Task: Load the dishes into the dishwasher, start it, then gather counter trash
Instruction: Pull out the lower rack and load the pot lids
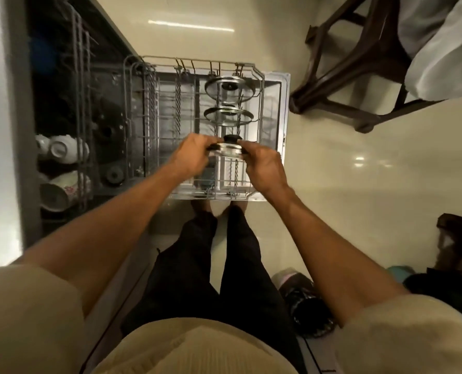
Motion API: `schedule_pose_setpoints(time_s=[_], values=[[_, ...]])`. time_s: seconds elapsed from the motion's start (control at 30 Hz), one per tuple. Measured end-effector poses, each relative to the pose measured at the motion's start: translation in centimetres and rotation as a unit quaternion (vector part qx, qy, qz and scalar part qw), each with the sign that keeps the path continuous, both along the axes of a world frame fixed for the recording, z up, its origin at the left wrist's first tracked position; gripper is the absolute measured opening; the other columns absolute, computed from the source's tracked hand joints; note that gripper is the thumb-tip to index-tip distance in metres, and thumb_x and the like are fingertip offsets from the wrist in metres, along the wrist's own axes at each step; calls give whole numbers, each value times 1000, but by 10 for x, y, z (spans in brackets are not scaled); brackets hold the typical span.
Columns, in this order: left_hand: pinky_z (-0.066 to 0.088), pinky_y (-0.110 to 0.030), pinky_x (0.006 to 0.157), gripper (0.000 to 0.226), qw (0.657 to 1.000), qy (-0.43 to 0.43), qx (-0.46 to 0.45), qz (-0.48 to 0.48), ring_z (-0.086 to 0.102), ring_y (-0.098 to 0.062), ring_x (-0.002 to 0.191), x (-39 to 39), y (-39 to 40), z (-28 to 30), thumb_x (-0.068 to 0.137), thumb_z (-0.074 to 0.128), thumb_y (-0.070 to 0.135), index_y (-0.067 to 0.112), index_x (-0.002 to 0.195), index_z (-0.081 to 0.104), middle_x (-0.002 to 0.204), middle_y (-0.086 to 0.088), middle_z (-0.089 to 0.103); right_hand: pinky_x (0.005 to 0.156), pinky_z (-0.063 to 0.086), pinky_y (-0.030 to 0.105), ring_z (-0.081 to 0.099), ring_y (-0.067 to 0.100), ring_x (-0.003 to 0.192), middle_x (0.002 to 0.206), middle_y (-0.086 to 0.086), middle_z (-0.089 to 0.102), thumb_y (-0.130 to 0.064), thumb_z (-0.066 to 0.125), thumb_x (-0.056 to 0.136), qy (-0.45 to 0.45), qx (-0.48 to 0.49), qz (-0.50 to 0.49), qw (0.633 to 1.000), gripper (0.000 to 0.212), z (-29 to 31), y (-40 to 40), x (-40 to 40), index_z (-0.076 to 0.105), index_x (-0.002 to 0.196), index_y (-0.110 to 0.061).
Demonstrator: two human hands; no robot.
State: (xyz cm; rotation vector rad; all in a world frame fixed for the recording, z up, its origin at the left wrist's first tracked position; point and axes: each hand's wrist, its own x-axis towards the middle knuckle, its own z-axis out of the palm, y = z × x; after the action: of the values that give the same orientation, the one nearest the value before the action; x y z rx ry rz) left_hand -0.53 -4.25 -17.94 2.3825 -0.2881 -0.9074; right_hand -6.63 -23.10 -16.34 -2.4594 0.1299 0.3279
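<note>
Beige shirt [197, 346] lowest down, black pants [197, 265] below it, feet half hidden under the rack [149, 125]. Both arms reaching out over the pulled-out rack. Left hand [190, 155] and right hand [265, 166] each curled round one side of a glass lid [226, 151] with a black knob — held upright just above the wires. Two more lids [228, 89] standing on edge farther back in the same rack. White bowls [62, 149] at the left, partly hidden in the dark upper rack. Brown chair [359, 63] top right, cut off. Dark things bottom right — too blurry to tell.
</note>
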Motion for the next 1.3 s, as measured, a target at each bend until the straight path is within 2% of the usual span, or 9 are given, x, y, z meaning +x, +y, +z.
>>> schedule_pose_setpoints(time_s=[0.1,0.2,0.33,0.43,0.53,0.67,1.07,1.2,1.3], values=[[51,-20,50,31,999,15,7,39,62,-10,65,15,-13,-27,100,55,8,23,125,65,100,-2,67,76,59,34,68,19,80,95,4,75,-9,62,98,18,9,8,1000,34,-31,-14,22,69,128,-22],[60,-33,65,20,997,25,15,78,68,-24,82,27,-25,-52,100,57,15,25,113,68,102,-1,68,73,59,34,68,17,77,94,2,75,-11,59,98,22,19,29,999,34,-61,-27,43,69,129,-23],[57,-20,70,18,996,18,17,87,68,-15,90,43,-35,-84,99,58,9,20,108,69,109,-1,68,69,60,39,68,19,75,96,2,75,-13,60,98,27,18,55,998,31,-95,-38,65,68,126,-24],[54,-16,70,27,996,-2,31,78,67,-11,86,57,-38,-106,97,58,4,22,111,71,103,-1,70,71,59,38,69,19,78,94,2,75,-13,58,98,30,15,61,998,30,-114,-43,78,69,124,-23],[58,-30,88,34,996,-21,54,74,69,-15,94,73,-41,-127,94,61,1,25,115,72,110,-1,72,76,59,36,69,17,79,93,1,75,-14,57,99,25,6,70,997,28,-134,-46,88,69,123,-23],[56,-36,96,38,996,-45,60,46,68,-19,99,87,-45,-144,92,64,0,23,121,71,113,-5,73,74,58,36,69,20,79,93,3,75,-15,58,98,22,-14,59,998,27,-159,-47,98,69,121,-24],[57,-43,93,33,998,-55,32,10,70,-18,100,76,-31,-200,94,59,3,25,115,71,109,-4,74,71,56,30,68,19,78,92,2,74,-5,56,98,54,-49,77,994,33,-205,-36,90,68,120,-26],[54,-40,100,37,996,-65,53,29,68,-19,109,74,-32,-211,94,58,-1,21,123,69,119,-6,72,66,45,24,67,20,77,91,1,72,-4,55,98,59,-61,72,994,32,-215,-31,89,68,119,-26],[53,-37,101,35,996,-56,59,47,67,-20,111,73,-31,-218,96,56,-2,15,124,68,122,-7,70,67,48,26,63,18,75,94,1,72,-7,55,100,79,-48,60,994,36,-222,-26,89,66,127,-28]])
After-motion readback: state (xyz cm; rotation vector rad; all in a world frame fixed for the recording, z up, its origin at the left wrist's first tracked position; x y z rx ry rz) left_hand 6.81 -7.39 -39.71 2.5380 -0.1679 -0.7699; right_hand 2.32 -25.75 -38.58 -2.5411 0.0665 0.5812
